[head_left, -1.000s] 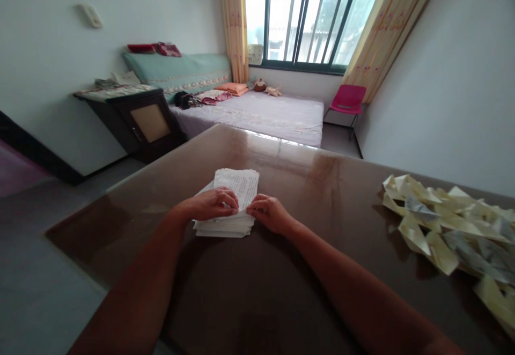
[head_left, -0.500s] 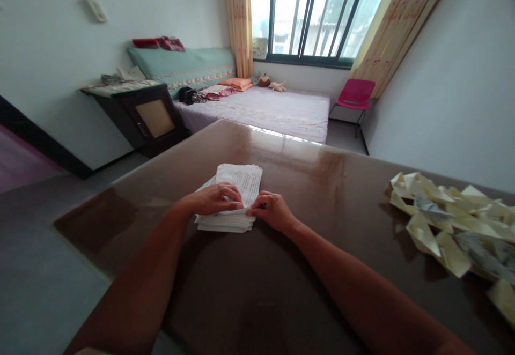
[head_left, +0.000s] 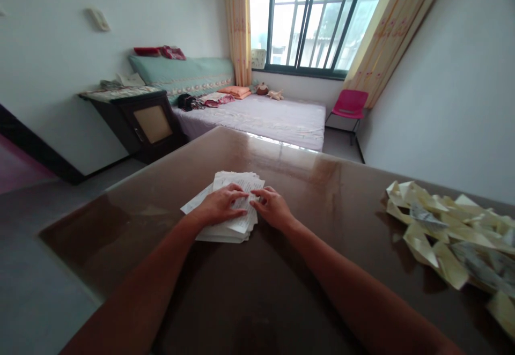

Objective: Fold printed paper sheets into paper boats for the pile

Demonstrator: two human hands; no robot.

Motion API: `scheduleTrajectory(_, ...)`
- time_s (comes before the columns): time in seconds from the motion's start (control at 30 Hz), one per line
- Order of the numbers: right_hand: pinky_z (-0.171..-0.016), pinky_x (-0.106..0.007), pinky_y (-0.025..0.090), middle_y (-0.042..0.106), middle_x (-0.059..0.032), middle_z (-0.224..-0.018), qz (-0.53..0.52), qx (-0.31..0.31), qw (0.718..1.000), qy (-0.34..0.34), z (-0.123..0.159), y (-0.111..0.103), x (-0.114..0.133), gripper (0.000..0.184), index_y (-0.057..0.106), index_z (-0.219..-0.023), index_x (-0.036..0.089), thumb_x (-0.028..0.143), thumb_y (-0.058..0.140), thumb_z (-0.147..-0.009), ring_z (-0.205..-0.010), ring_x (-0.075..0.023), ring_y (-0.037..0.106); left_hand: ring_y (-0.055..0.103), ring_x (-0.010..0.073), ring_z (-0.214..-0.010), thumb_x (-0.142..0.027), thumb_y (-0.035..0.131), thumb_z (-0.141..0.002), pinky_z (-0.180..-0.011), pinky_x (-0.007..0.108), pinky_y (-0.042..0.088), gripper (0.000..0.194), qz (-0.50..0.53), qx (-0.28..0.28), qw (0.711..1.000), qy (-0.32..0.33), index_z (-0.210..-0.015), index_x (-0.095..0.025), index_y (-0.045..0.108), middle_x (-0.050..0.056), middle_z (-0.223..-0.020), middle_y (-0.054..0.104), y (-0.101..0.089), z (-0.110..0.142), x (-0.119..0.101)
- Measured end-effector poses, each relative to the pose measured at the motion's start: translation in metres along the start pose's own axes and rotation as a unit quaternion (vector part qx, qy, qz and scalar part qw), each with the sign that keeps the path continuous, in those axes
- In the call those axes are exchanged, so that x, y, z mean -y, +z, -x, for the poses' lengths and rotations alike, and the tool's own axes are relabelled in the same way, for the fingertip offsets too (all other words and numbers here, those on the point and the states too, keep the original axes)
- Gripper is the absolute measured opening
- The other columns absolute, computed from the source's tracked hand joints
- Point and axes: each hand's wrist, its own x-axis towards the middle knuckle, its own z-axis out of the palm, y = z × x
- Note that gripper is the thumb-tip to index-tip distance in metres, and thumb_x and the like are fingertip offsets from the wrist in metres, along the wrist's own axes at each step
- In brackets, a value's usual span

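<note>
A stack of printed paper sheets (head_left: 225,231) lies on the brown table in front of me, its edges uneven. The top sheet (head_left: 246,225) lies flat, with lines of print showing. My left hand (head_left: 223,203) rests on the left side of the top sheet, thumb and fingers spread apart. At the right edge of that sheet is my right hand (head_left: 272,207), its thumb and index fingertips touching the paper with a small gap between them. Part of the sheet is hidden under both hands.
Folded paper pieces (head_left: 438,226), cream and printed, are heaped on the right of the glossy table (head_left: 322,194). Beyond the table are a bed (head_left: 277,116), a dark cabinet (head_left: 148,124) and a pink chair (head_left: 351,104) by the window.
The lower edge of the top sheet was bent up between my fingers; now the sheet lies flat. My left hand has spread its fingers, and my right hand has loosened its pinch.
</note>
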Motion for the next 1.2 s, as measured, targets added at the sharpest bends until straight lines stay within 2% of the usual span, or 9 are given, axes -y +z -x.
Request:
scheduleTrajectory(0.13, -0.088, -0.036, 0.043, 0.054, -0.0100, -0.126, 0.153, -0.017, 0.987, 0.036, -0.016, -0.001, 0.002, 0.043, 0.056, -0.125, 0.024, 0.044, 0.056, -0.087, -0.116, -0.0255, 0.045, 0.054, 0.0257, -0.115, -0.056, 0.066, -0.073, -0.099, 0.032, 0.043, 0.066, -0.030, 0.016, 0.999, -0.012, -0.129, -0.022, 0.056, 0.009, -0.132, 0.051, 0.000, 0.000, -0.003)
scheduleTrajectory(0.27, -0.087, -0.032, 0.042, 0.062, -0.0051, -0.109, 0.180, 0.018, 0.982, 0.046, -0.026, 0.002, 0.011, 0.025, 0.063, -0.106, 0.025, 0.040, 0.051, -0.090, -0.108, -0.0211, 0.050, 0.054, 0.0267, -0.116, -0.059, 0.066, -0.071, -0.100, 0.033, 0.042, 0.071, -0.043, 0.015, 0.999, -0.021, -0.129, -0.020, 0.054, 0.010, -0.133, 0.049, 0.001, 0.001, -0.005)
scheduleTrajectory(0.43, -0.078, -0.034, 0.043, 0.059, -0.0082, -0.115, 0.245, 0.002, 0.969, 0.042, -0.032, 0.007, 0.022, 0.032, 0.061, -0.112, 0.025, 0.045, 0.051, -0.090, -0.108, -0.0243, 0.051, 0.052, 0.0277, -0.119, -0.060, 0.066, -0.071, -0.102, 0.034, 0.040, 0.078, -0.045, 0.004, 0.998, -0.032, -0.134, -0.019, 0.047, 0.012, -0.136, 0.047, 0.004, 0.002, -0.006)
scheduleTrajectory(0.57, -0.078, -0.033, 0.043, 0.062, -0.0061, -0.108, 0.268, 0.015, 0.962, 0.036, -0.033, 0.009, 0.024, 0.024, 0.063, -0.103, 0.026, 0.041, 0.050, -0.091, -0.103, -0.0233, 0.054, 0.048, 0.0291, -0.123, -0.060, 0.067, -0.069, -0.104, 0.035, 0.039, 0.088, -0.043, 0.000, 0.998, -0.048, -0.139, -0.015, 0.040, 0.015, -0.139, 0.043, 0.005, 0.003, -0.006)
scheduleTrajectory(0.8, -0.079, -0.031, 0.043, 0.064, -0.0100, -0.105, 0.291, 0.023, 0.956, -0.012, -0.029, 0.014, 0.029, 0.026, 0.062, -0.102, 0.021, 0.027, 0.038, -0.097, -0.102, -0.0216, 0.055, 0.049, 0.0278, -0.123, -0.058, 0.069, -0.068, -0.103, 0.034, 0.039, 0.083, -0.025, -0.009, 0.999, -0.046, -0.138, -0.022, 0.041, 0.011, -0.139, 0.044, 0.006, 0.003, -0.004)
scheduleTrajectory(0.93, -0.069, -0.025, 0.040, 0.067, -0.0046, -0.093, 0.188, 0.053, 0.980, -0.030, -0.031, 0.007, 0.022, 0.017, 0.065, -0.094, 0.021, 0.031, 0.052, -0.090, -0.084, -0.0168, 0.059, 0.050, 0.0279, -0.121, -0.058, 0.069, -0.068, -0.103, 0.034, 0.040, 0.081, -0.023, -0.008, 0.999, -0.044, -0.136, -0.021, 0.044, 0.012, -0.139, 0.044, 0.007, 0.003, -0.003)
scheduleTrajectory(1.07, -0.056, -0.021, 0.036, 0.061, 0.0003, -0.064, -0.028, 0.053, 0.998, 0.017, -0.026, -0.007, 0.003, 0.027, 0.066, -0.077, 0.016, 0.040, 0.057, -0.084, -0.059, -0.0102, 0.051, 0.052, 0.0289, -0.119, -0.060, 0.068, -0.068, -0.102, 0.035, 0.041, 0.079, -0.026, -0.004, 0.999, -0.045, -0.133, -0.020, 0.049, 0.012, -0.138, 0.045, 0.008, 0.003, -0.001)
scheduleTrajectory(1.13, -0.050, -0.019, 0.036, 0.063, -0.0011, -0.066, -0.193, 0.118, 0.973, 0.040, -0.018, -0.017, -0.005, 0.031, 0.066, -0.085, 0.012, 0.040, 0.054, -0.086, -0.054, -0.0083, 0.050, 0.053, 0.0292, -0.118, -0.061, 0.067, -0.068, -0.101, 0.036, 0.042, 0.077, -0.026, -0.002, 0.999, -0.045, -0.132, -0.020, 0.051, 0.012, -0.138, 0.045, 0.007, 0.003, -0.001)
scheduleTrajectory(1.2, -0.046, -0.017, 0.038, 0.069, -0.0062, -0.086, -0.351, 0.293, 0.889, 0.037, -0.008, -0.030, -0.004, 0.039, 0.064, -0.106, 0.012, 0.043, 0.058, -0.084, -0.056, -0.0081, 0.056, 0.053, 0.0290, -0.118, -0.060, 0.066, -0.070, -0.101, 0.036, 0.043, 0.076, -0.028, 0.005, 0.998, -0.053, -0.132, -0.020, 0.051, 0.012, -0.139, 0.043, 0.006, 0.004, -0.002)
